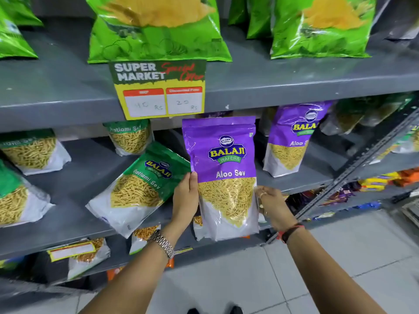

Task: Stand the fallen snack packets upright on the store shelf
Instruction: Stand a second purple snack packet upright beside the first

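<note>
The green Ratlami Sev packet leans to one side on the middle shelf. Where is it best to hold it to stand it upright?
Probably by the two side edges of the green Ratlami Sev packet, at mid-height, coming from the front. It lies tilted, its top pointing up-right, its white base at the shelf edge, so both edges are free.

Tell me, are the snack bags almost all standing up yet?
Partly. The purple packet at the right already stands. Both hands, left hand and right hand, hold the Aloo Sev packet upright at the shelf edge. The green Ratlami Sev packet still leans.
</note>
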